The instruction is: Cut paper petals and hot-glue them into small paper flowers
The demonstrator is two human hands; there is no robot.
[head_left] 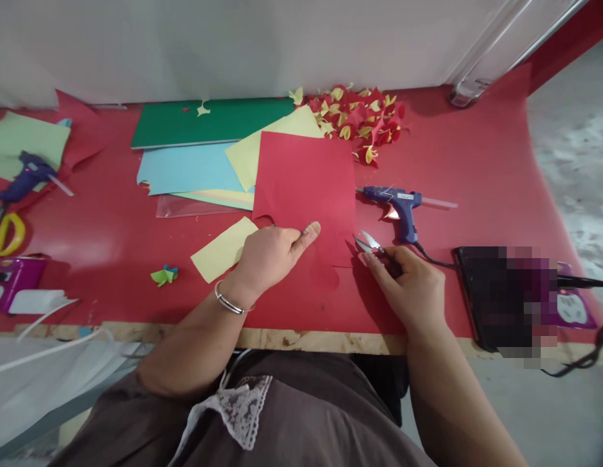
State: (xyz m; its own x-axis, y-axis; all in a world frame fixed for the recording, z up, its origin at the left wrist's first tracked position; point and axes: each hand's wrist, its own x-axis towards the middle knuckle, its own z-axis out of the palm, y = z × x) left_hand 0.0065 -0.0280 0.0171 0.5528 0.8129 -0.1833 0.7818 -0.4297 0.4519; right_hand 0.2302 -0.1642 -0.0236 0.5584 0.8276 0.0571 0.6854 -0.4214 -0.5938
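Observation:
A sheet of red paper (306,175) lies in front of me, with a cut-out notch along its near left edge. My left hand (275,253) is closed at the sheet's near edge, thumb on top and the other fingers curled out of sight. In my right hand (413,282) is a pair of small snips (372,242), blades apart and pointing at the sheet's near right corner. A yellow paper piece (218,251) sits beside my left hand. Right of the sheet, a blue glue gun (396,201) rests on its side.
Red and yellow paper flowers (362,117) are heaped at the back. Green board (204,123) and light blue paper (189,170) lie behind left. A small green-blue paper piece (164,275), another glue gun (26,175) and yellow handle (10,235) are left; a black device (486,298) stands right.

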